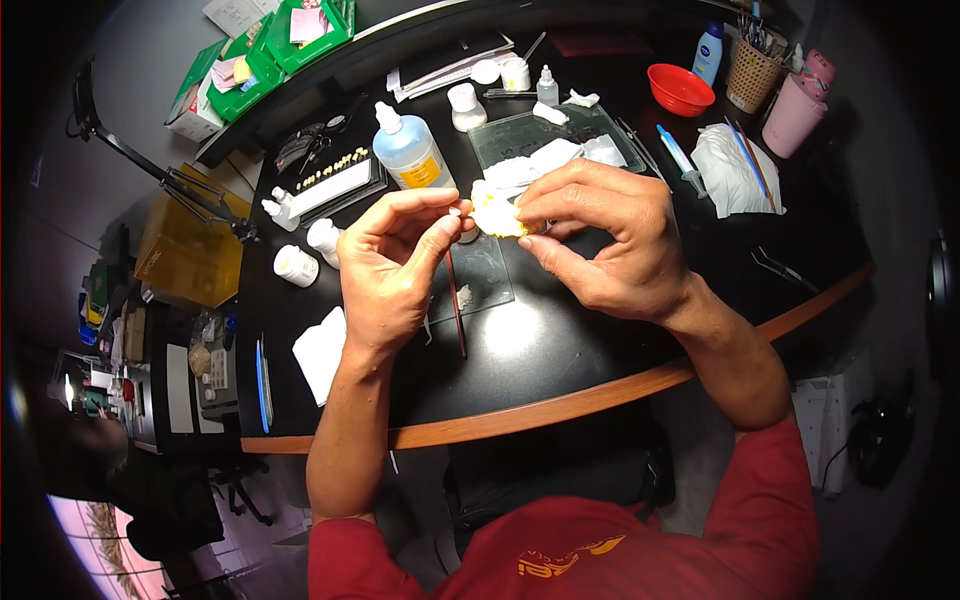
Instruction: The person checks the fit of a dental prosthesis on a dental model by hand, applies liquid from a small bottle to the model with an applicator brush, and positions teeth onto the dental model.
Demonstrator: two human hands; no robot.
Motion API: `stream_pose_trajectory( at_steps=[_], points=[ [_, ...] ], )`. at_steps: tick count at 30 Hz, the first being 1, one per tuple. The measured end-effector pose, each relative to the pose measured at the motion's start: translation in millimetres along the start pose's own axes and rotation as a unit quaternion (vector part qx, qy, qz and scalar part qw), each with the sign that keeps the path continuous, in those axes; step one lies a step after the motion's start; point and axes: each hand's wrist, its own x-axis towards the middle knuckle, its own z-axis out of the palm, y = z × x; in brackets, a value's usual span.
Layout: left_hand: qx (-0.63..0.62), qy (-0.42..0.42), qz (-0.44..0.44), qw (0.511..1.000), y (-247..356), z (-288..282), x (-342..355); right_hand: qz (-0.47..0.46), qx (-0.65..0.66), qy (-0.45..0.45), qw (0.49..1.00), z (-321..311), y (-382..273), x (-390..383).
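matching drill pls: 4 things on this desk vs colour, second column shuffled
1. bowl
2. cup
3. piece pinched between left hand and right hand
4. organiser trays

a. green
b. pale yellow
c. red
d. pink

Pairs: 1-c, 2-d, 3-b, 4-a

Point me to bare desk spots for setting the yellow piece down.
Bare black top lies near the wooden desk edge, under the right hand, and right of the thin stick. Crowded: the back by the clear bottle, glass tray, red bowl.
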Motion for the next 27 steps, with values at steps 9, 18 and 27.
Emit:
stream_pose_trajectory(
  at_steps=[9, 18, 27],
  points=[
    [0.018, 0.011, 0.02, 1.0, 1.7, 3.5, -1.4, 0.003, 0.001, 0.002, 1.0, 1.1, 2.3, -0.7],
    [0.018, 0.002, 0.033, 0.999, 0.8, 2.7, -1.1, 0.002, -0.003, -0.001, 1.0, -0.3, 1.5, -0.9],
    [0.015, -0.001, 0.017, 1.0, 3.2, 3.7, -0.8, 0.005, 0.0, -0.003, 1.0, -0.2, 1.0, -0.6]
  ],
)
